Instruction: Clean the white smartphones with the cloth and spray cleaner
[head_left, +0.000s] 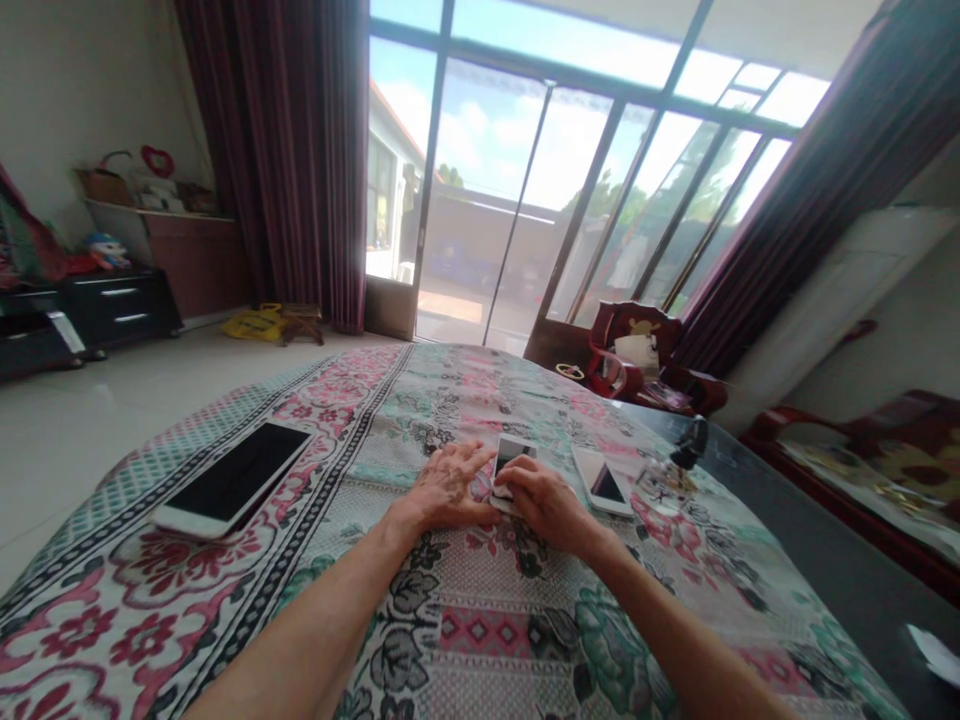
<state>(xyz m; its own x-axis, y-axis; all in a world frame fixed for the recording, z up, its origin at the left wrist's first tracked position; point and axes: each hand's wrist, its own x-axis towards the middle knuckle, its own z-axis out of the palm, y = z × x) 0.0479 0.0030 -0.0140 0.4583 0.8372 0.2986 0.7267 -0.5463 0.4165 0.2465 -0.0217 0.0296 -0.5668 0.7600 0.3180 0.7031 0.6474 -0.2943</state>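
A white smartphone (512, 456) with a dark screen lies on the flowered cloth (480, 620) that covers the table. My left hand (448, 485) rests flat beside the phone's left edge, fingers stretched out and touching it. My right hand (546, 503) is curled over the phone's near end, fingertips pinching its lower edge. A second white phone (602, 481) lies just to the right of my right hand. A white tablet (233, 477) with a black screen lies far to the left on the cloth.
A small dark object on a clear base (679, 465) stands at the cloth's right edge, on the dark table top (825, 560). A red wooden chair (637, 355) stands beyond the table, by the glass doors. Dark cabinets (90, 315) line the left wall.
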